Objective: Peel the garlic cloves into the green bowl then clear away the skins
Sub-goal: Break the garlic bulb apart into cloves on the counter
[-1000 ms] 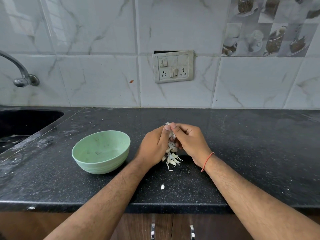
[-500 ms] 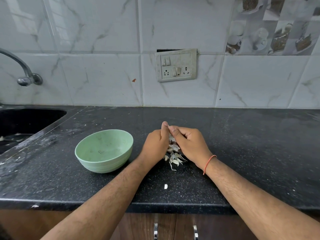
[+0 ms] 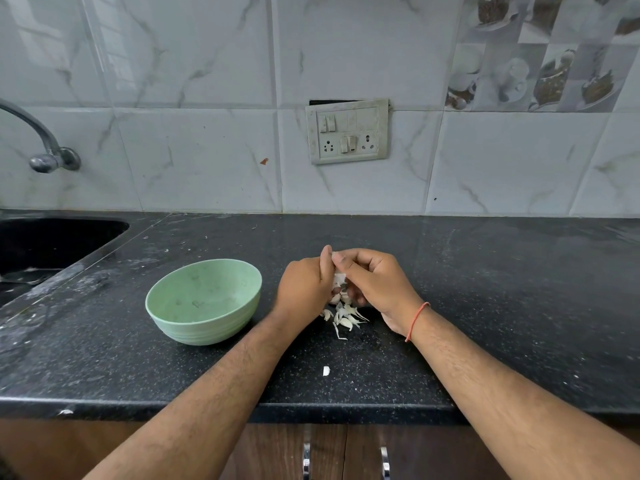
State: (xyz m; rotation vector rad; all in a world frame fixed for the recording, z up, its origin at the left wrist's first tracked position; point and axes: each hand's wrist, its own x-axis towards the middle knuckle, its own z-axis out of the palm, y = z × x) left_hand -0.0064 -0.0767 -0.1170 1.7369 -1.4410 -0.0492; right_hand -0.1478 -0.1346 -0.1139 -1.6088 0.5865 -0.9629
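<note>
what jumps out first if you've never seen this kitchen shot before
The eye goes to the two hands meeting mid-counter, left hand and right hand pinching a garlic clove between them, above a small heap of pale garlic skins on the black counter. Just left of them sits the green bowl, holding no peeled cloves that show.

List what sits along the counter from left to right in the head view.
sink → green bowl → left hand → garlic in both hands' grip → right hand
</note>
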